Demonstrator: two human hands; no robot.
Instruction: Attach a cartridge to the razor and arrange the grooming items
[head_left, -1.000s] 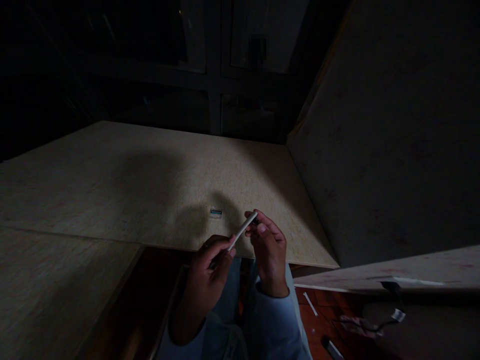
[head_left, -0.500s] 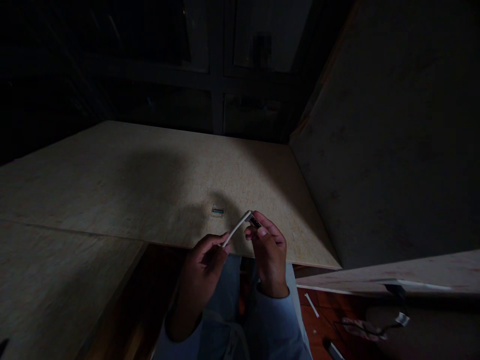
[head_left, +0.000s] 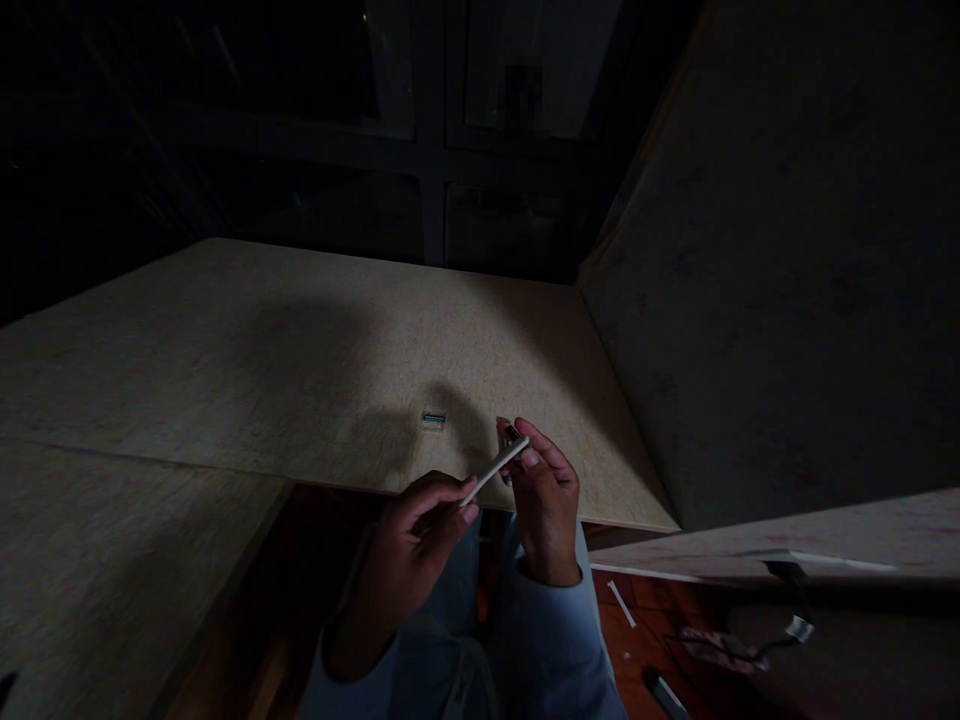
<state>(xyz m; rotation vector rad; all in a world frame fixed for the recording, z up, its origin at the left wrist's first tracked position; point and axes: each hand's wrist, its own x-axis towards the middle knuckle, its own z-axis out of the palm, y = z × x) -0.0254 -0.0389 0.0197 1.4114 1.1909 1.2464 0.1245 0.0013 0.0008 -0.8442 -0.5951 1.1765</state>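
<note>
My left hand (head_left: 416,545) pinches the lower end of a thin white stick (head_left: 489,478) between thumb and fingers. The stick slants up to the right, its far end lying over a small dark piece with metallic edges (head_left: 512,433). That piece is held in the fingertips of my right hand (head_left: 547,505); its exact kind is too dark to tell. Both hands are above the near edge of the table. Just beyond them, on the tabletop, lies a small flat rectangular piece (head_left: 433,420) with a dark and bluish strip, in what looks like a clear case.
The pale stone-patterned tabletop (head_left: 315,330) meets a tall panel (head_left: 780,300) on the right. Dark window frames (head_left: 433,130) stand behind it. On the reddish floor lie a white strip (head_left: 621,604), a dark cable (head_left: 757,660) and a dark elongated object (head_left: 666,695).
The white stick's far end has moved right and slightly down, now crossing over the dark piece. My left hand has shifted right with it. The right hand has turned the piece a little.
</note>
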